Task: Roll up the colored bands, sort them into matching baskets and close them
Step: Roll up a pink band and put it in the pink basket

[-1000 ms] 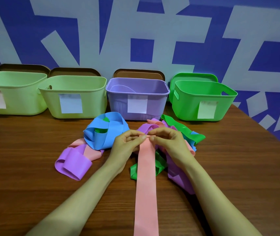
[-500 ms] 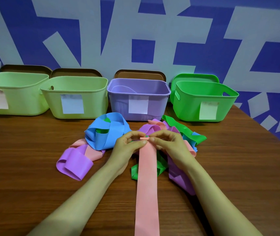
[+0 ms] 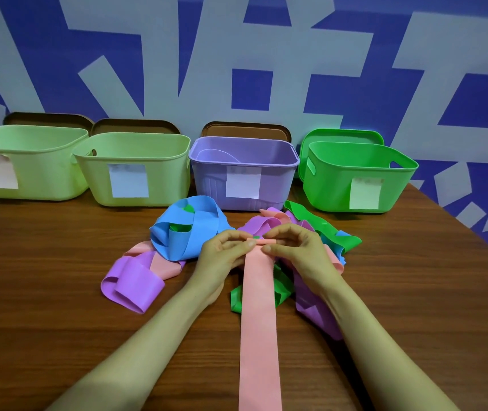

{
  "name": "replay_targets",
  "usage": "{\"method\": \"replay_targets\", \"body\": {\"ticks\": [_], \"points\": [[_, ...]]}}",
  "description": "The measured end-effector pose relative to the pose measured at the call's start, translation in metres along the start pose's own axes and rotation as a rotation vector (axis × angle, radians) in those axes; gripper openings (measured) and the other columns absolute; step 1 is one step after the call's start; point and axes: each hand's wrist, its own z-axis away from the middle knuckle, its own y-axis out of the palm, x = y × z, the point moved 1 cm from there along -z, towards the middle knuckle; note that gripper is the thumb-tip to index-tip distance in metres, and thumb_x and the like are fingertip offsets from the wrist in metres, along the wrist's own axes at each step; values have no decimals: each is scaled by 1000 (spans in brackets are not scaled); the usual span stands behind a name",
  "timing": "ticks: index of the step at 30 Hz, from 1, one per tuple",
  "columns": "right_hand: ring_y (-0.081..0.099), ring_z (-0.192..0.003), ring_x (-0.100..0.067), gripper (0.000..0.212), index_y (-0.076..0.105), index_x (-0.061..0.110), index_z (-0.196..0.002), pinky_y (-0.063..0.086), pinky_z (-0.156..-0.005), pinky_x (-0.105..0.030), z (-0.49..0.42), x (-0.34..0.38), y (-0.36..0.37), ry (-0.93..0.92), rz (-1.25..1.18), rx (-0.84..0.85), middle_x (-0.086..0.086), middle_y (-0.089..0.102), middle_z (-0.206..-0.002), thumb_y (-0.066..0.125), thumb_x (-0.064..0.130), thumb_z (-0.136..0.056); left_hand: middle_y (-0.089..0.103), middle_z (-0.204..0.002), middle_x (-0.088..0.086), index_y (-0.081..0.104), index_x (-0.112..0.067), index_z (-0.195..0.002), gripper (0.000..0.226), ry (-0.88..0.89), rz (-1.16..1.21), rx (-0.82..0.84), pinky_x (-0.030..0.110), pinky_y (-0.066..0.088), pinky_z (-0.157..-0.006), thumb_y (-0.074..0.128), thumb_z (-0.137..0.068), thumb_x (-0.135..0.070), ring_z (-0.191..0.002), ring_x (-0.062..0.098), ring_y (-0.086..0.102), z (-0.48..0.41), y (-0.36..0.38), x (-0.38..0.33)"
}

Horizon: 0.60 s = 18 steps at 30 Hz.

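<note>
A blue-and-pale-grey patterned wall [image 3: 237, 54] rises behind the brown wood-grain table [image 3: 44, 307] I'm working at. The long salmon-pink elastic band [image 3: 259, 321] lies flat on the table, its long axis running straight from the bottom edge of the frame up to the centre, between my forearms. Its far end is curled into a small tight roll [image 3: 261, 241], lying crosswise to the strip. My left hand [image 3: 222, 256] pinches the roll's left end and my right hand [image 3: 299, 250] pinches its right end, thumbs underneath and fingers curled over the top. Both hands sit about equally close to it. All the loose length lies on my side of the roll, so I judge the rolling has to come toward me, down the frame, both ends kept level. The tangle of blue, purple and green bands [image 3: 186, 232] lies just behind. The four open plastic baskets [image 3: 136, 173] stand in a row across the upper frame, well beyond the roll.
</note>
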Motion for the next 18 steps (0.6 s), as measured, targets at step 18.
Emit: {"method": "replay_targets", "body": {"ticks": [18], "points": [[57,-61,-4,9,69,7,-87,46,-55,-15,0,-3,-2,95,-71,3,-1,66,-76,73,6,-79,71,-103,11,61,-11,-101,17,-48,-40,29,29,56,-81,65,-86,-5,-98,21,69,-1,0,4]]}}
